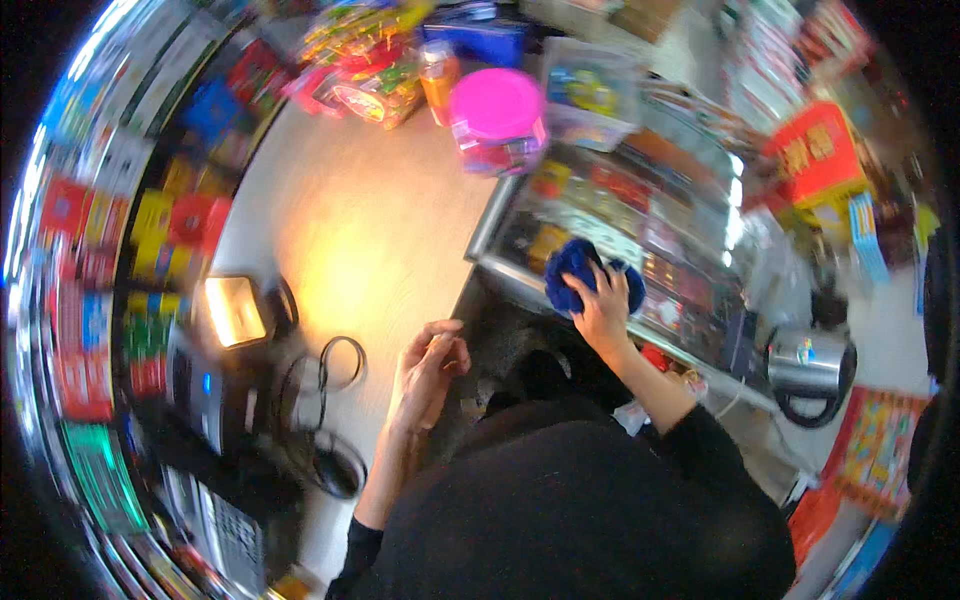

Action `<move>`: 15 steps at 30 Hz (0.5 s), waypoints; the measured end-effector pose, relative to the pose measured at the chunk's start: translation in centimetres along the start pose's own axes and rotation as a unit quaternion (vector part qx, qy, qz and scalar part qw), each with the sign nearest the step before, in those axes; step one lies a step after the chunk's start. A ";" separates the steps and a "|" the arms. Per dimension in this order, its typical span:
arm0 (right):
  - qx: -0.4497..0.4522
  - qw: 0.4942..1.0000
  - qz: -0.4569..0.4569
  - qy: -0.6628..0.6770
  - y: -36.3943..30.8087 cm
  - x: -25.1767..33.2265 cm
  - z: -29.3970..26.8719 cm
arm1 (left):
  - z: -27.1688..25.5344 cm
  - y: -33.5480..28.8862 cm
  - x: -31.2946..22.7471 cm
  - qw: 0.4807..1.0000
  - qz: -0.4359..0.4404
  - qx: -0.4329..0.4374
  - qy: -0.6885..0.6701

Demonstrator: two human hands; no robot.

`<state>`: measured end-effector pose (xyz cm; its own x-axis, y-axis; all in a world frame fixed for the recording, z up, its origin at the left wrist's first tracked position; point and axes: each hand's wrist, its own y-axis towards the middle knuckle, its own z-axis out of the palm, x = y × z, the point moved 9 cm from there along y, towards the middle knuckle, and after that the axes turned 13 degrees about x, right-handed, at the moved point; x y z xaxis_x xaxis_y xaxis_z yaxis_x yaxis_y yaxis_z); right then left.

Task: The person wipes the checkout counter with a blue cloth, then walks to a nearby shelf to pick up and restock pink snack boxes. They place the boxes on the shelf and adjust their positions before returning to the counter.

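A bunched dark blue cloth (568, 290) lies under my right hand (600, 308), whose fingers grip it against the near edge of a glass-topped display case (690, 230). Packs in several colours show through the glass. My left hand (430, 362) hangs at the edge of the pale counter (350, 180), with its fingers loosely curled and partly apart. Nothing shows in it. The picture is somewhat smeared by motion.
A lit lamp (236, 311) and looped black cables (335, 375) are on the counter's left. A pink-lidded jar (497, 115), an orange bottle (438, 80) and bagged snacks (370, 75) stand at the back. A metal kettle (808, 365) sits at the right.
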<state>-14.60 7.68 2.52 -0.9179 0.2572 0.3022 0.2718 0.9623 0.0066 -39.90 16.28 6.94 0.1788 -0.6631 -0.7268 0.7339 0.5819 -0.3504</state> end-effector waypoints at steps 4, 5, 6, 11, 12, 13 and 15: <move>0.181 0.931 -0.170 0.268 -6.7 6.7 6.2 | -4.8 -6.2 -1.7 0.997 0.051 -0.052 -0.005; 0.172 0.922 -0.214 0.271 -6.2 9.1 4.8 | -6.3 -8.0 -2.2 0.994 0.075 -0.076 -0.008; 0.171 0.909 -0.250 0.286 -4.7 11.8 2.8 | -7.8 -9.9 -2.5 0.990 0.098 -0.099 -0.011; 0.130 0.886 -0.385 0.223 11.5 24.6 -2.7 | -12.9 -18.0 -2.2 0.961 0.169 -0.215 -0.049; 0.157 0.884 -0.376 0.228 16.0 25.9 -1.7 | -12.9 -19.1 -1.9 0.959 0.168 -0.224 -0.052; 0.105 0.871 -0.408 0.252 19.3 27.2 -1.2 | -12.5 -20.1 -1.6 0.957 0.166 -0.233 -0.054; 0.097 0.944 -0.296 0.112 27.7 28.2 2.6 | -12.3 -21.5 -0.2 0.953 0.158 -0.248 -0.070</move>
<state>-33.67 41.82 8.71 -0.8026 -0.3350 0.4936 -0.3478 0.9350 0.0691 -63.78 9.70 7.35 0.4505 -0.4547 -0.7683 0.2346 0.8906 -0.3896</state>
